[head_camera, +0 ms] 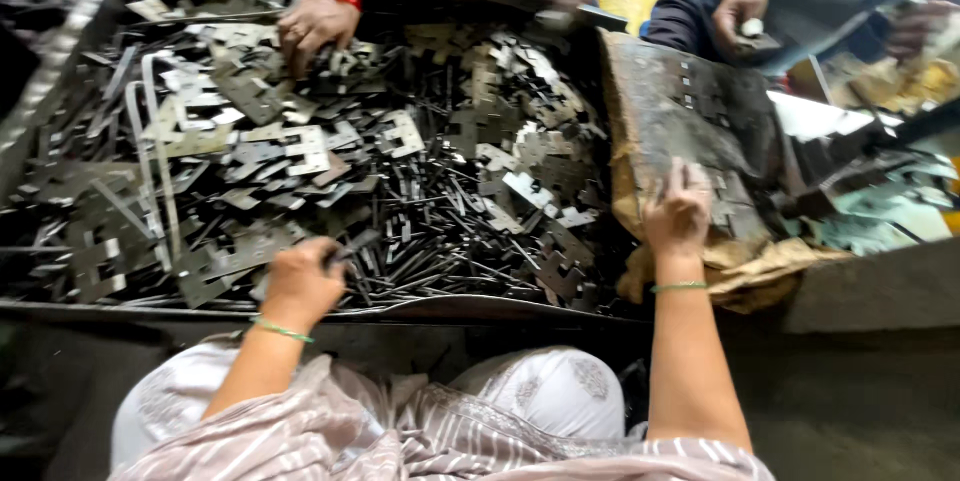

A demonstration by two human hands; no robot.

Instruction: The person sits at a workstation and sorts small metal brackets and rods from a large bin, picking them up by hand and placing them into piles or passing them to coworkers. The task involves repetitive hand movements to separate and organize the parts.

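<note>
**Desk:** Metal rods (pixel 420 241), where do they lie?

**Operator:** I see them heaped dark and thin in the middle of the tray (pixel 60 31), among flat stamped plates (pixel 300 146). Most run with their long axis pointing from the near rim toward the far right.

**Desk:** And the hands?

**Operator:** My left hand (pixel 300 281) sits at the near rim, fingers closed around what looks like one rod end; the heap lies just to its right. That hand is the nearer one. My right hand (pixel 678 211) rests on a worn cardboard-backed board (pixel 690 111) beside the tray, fingers together and curled over its edge, gripping nothing I can make out.

**Desk:** Anyone else?

**Operator:** A co-worker's hand with red bangles (pixel 312 26) presses into the plates at the far side; another person's hand (pixel 738 11) holds a small piece, well apart.
</note>
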